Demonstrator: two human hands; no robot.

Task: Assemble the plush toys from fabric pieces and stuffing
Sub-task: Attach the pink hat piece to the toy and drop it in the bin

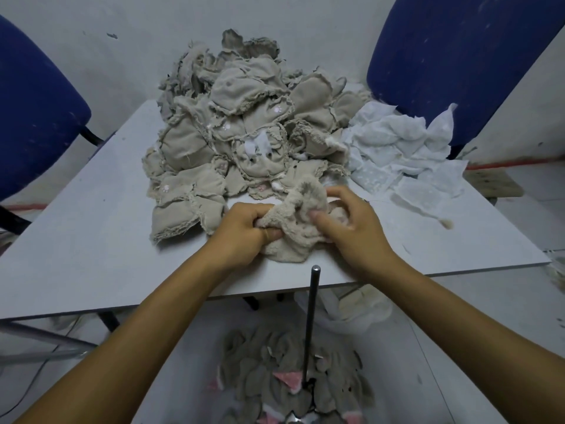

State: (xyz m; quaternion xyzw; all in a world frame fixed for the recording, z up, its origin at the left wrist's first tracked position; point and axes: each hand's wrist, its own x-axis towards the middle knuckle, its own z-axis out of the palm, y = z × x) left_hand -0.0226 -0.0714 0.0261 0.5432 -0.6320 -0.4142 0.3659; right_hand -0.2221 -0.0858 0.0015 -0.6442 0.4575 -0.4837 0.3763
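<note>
Both hands, left hand (244, 228) and right hand (351, 224), clutch a crumpled fuzzy beige plush skin (293, 221) against the surface (91, 240).

Fuzzy cream fleece piece (301, 221) — frayed beige cloth pile (232, 133), smooth matt table (91, 240), glossy metal rod (311, 325).

Left hand (244, 231) fingertips buried in fleece piece (293, 221); right hand (351, 224) covers its far side. Blue chairs (458, 65) beyond hands cropped by frame edges.
</note>
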